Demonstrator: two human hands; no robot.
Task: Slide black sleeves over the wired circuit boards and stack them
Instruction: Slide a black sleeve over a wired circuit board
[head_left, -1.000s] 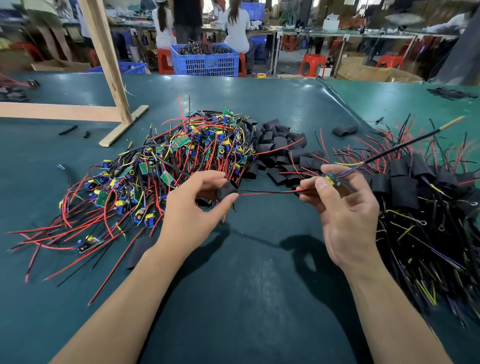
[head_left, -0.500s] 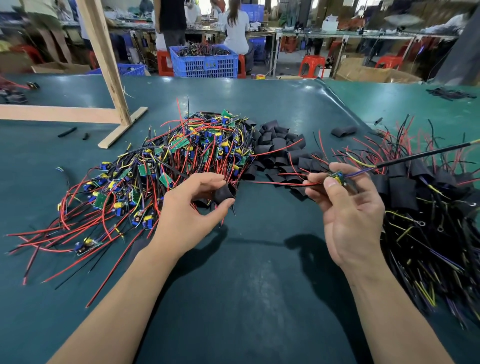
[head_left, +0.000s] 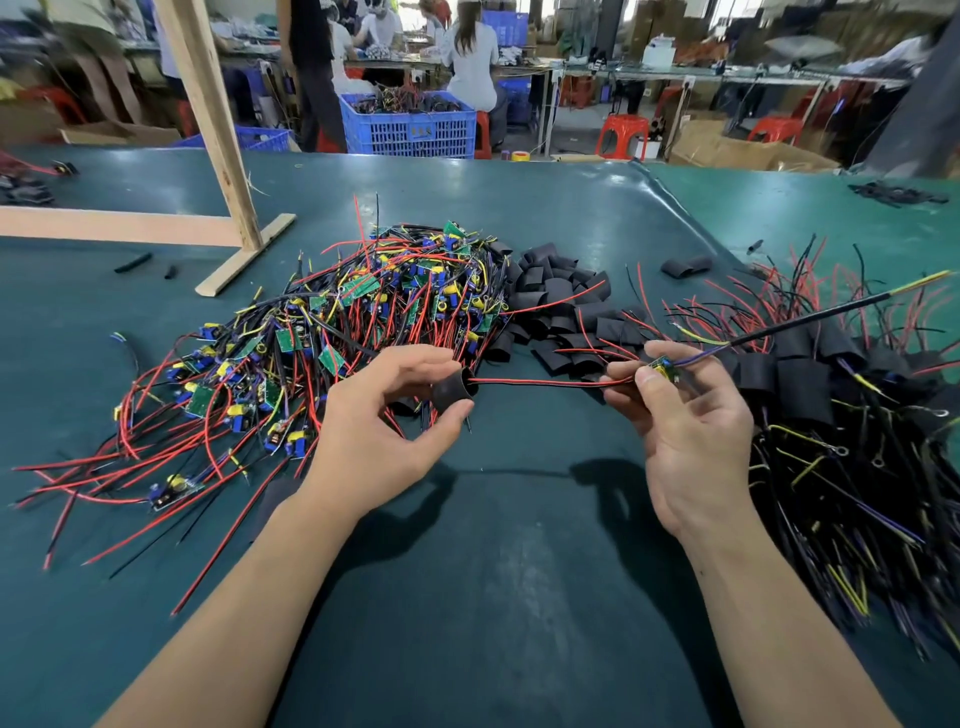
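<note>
Sleeve (head_left: 451, 391), pinched open-mouthed in the left hand (head_left: 387, 447), has red-black leads (head_left: 540, 383) threaded through; the right hand (head_left: 685, 431) pinches the circuit board (head_left: 664, 368), pulling them taut above the counter (head_left: 467, 597). Beyond lie spare sleeves (head_left: 558, 296).

The right hand (head_left: 691, 415) has drawn its small circuit board (head_left: 664, 368) further toward 3 o'clock, away from the left hand (head_left: 384, 421). More of the red-and-black wire pair (head_left: 540, 383) now runs taut between the board and the black sleeve (head_left: 451, 391), which has opened rounder in the left fingers (head_left: 447, 422).
</note>
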